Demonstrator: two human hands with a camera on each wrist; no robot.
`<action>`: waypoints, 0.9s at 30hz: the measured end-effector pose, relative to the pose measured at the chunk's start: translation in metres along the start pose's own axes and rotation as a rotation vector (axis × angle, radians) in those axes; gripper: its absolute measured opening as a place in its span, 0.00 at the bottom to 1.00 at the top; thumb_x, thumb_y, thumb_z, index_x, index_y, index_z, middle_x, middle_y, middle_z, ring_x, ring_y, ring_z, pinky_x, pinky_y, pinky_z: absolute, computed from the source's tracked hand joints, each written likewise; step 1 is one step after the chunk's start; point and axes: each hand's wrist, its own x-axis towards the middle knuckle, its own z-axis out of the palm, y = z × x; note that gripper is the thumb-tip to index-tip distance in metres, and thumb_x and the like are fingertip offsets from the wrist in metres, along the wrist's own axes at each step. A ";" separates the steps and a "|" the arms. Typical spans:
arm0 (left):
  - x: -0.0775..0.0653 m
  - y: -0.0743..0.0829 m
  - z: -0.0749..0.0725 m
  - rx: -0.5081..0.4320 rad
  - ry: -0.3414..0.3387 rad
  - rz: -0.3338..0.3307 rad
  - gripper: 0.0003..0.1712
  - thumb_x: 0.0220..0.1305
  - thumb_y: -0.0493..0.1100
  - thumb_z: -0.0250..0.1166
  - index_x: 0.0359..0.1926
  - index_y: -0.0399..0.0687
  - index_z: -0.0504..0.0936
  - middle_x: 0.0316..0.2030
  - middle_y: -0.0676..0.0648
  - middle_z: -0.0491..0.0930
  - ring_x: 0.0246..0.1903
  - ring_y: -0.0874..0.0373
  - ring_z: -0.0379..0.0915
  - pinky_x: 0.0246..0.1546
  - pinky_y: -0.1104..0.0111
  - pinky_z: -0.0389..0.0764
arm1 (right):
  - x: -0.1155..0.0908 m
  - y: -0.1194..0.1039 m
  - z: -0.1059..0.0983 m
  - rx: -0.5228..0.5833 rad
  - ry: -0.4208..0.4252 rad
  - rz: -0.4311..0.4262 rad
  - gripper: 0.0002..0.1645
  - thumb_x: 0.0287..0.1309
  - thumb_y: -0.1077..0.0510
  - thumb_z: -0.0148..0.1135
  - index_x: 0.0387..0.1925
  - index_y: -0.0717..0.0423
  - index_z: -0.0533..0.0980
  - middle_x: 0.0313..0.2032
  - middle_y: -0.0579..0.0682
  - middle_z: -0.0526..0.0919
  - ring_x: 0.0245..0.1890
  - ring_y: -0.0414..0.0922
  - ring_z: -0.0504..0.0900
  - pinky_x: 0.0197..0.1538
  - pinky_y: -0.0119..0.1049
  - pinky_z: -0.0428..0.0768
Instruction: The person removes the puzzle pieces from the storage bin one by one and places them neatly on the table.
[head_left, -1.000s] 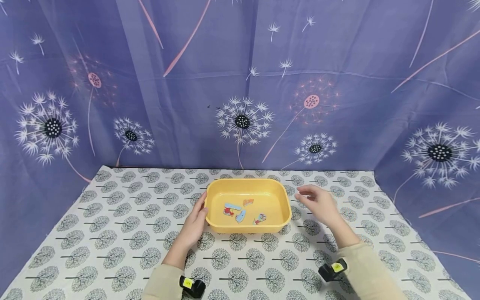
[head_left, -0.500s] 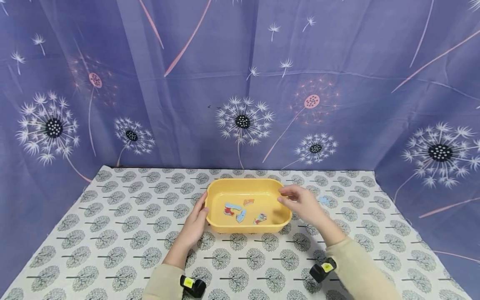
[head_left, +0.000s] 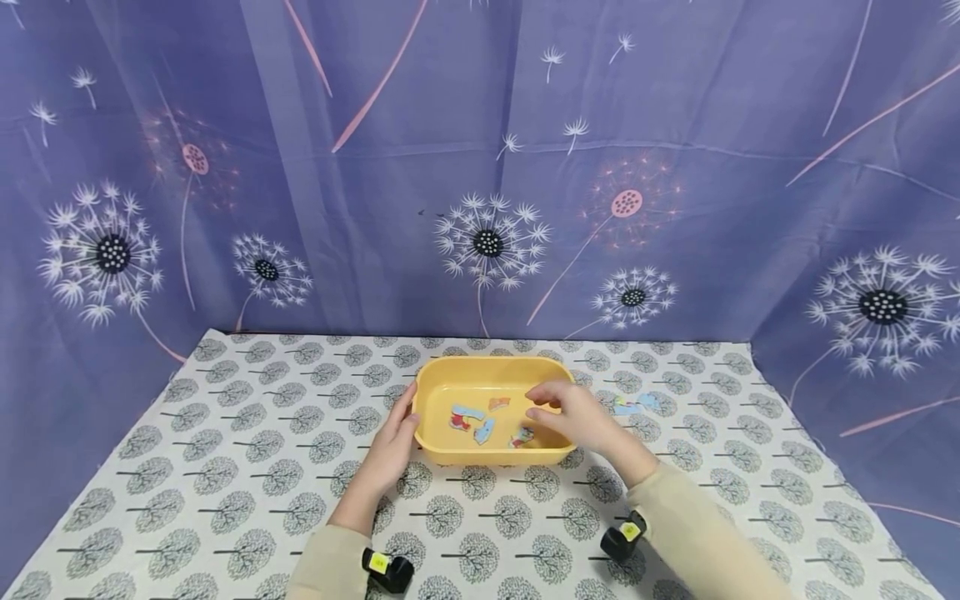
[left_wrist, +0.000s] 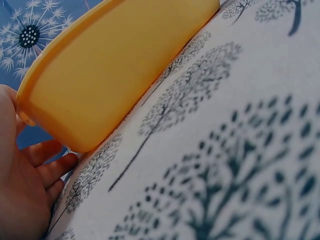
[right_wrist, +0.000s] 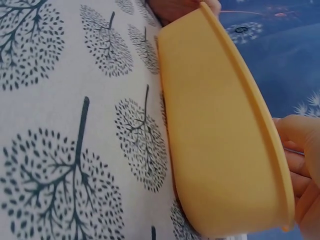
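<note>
- On the cloth-covered bench [head_left: 285,492], by the head view, 1 yellow tub [head_left: 480,457] sits upright near the middle, before a purple dandelion-print curtain [head_left: 375,208].
- Head view, on the tub's floor: a red cutout [head_left: 458,422] beside a pale blue strip [head_left: 471,412], then a blue cutout [head_left: 484,431], an orange cutout [head_left: 498,403] and a mixed-colour cutout [head_left: 519,438] near the right thumb.
- Head view: the left hand [head_left: 388,446] has its grip on the tub's left end; the right hand [head_left: 581,417] is over the right end, its grip fairly narrow, with nothing seen between thumb and fingers.
- Head view, right of the tub: light blue pieces [head_left: 636,405] lie on the bench.
- Left wrist view: the left fingertips are at the tub's lower outer wall.
- Right wrist view: the right hand is beyond the rim; the wall hides what lies inside.
</note>
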 end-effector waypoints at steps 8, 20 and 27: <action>0.000 0.000 0.001 0.000 0.002 0.005 0.30 0.74 0.49 0.40 0.74 0.64 0.46 0.74 0.49 0.48 0.70 0.39 0.49 0.66 0.36 0.49 | 0.010 0.003 0.011 -0.091 -0.075 -0.048 0.16 0.56 0.57 0.64 0.44 0.63 0.80 0.42 0.56 0.85 0.43 0.50 0.83 0.50 0.47 0.81; 0.001 0.001 -0.002 0.022 -0.001 -0.006 0.30 0.75 0.50 0.40 0.74 0.68 0.46 0.73 0.47 0.50 0.70 0.40 0.50 0.67 0.38 0.50 | 0.013 0.001 0.016 -0.181 -0.172 -0.025 0.18 0.48 0.58 0.70 0.43 0.59 0.80 0.37 0.51 0.86 0.39 0.46 0.84 0.48 0.42 0.82; 0.001 0.000 -0.001 0.028 0.001 -0.005 0.30 0.74 0.50 0.41 0.74 0.66 0.46 0.73 0.47 0.50 0.70 0.39 0.50 0.66 0.37 0.50 | 0.018 0.002 0.019 -0.216 -0.234 0.029 0.18 0.43 0.63 0.72 0.40 0.58 0.80 0.34 0.50 0.86 0.36 0.44 0.83 0.45 0.39 0.83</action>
